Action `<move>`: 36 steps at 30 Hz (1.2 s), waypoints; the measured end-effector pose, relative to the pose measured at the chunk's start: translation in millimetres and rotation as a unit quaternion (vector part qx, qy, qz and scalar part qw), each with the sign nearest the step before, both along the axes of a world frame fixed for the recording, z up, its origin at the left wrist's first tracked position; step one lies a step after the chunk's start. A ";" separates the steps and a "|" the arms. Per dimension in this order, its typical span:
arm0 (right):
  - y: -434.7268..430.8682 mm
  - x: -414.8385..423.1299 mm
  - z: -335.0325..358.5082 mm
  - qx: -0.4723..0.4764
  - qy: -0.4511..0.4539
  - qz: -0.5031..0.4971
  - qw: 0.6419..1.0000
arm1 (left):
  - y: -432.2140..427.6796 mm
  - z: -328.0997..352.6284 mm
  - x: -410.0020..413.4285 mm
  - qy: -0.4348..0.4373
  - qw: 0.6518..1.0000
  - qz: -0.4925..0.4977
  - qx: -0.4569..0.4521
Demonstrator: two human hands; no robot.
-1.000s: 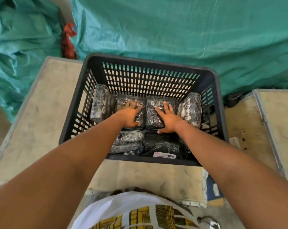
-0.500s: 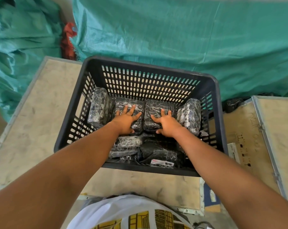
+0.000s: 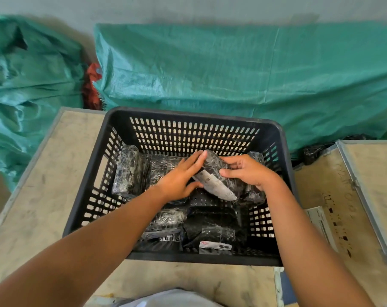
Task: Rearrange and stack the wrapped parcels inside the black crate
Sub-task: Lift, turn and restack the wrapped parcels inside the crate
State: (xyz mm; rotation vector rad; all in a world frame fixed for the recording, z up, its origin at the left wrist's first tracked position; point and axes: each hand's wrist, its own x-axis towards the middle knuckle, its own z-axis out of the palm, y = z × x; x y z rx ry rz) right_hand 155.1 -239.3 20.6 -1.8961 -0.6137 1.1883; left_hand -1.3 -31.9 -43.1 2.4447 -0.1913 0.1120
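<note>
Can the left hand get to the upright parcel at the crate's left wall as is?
Probably yes. The left hand is on the tilted parcel along with the right hand, so it must let go first; nothing lies over the upright parcel beside it.

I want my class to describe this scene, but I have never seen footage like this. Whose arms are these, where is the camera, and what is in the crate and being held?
There is no machine here: a person wears a camera on the head, looking forward and down, so the two bare arms are the wearer's own. A black crate with slotted walls stands on a worn board surface. Inside lie several parcels wrapped in shiny dark film, such as the upright parcel at the left. The left hand and right hand together hold one tilted parcel, lifted at one end. Green tarpaulin hangs behind.
</note>
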 end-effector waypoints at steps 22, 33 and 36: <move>27.9 -22.2 -42.3 -0.113 -0.217 -0.071 0.967 | -16.0 -2.6 40.6 0.232 0.925 0.248 -0.171; 37.2 -31.7 -83.3 -0.269 -0.200 0.023 0.942 | -28.0 -37.1 15.4 0.259 0.955 0.113 0.089; 39.8 -31.3 -64.4 -0.263 -0.227 0.008 0.937 | -29.8 -37.9 17.3 0.254 0.950 0.082 0.161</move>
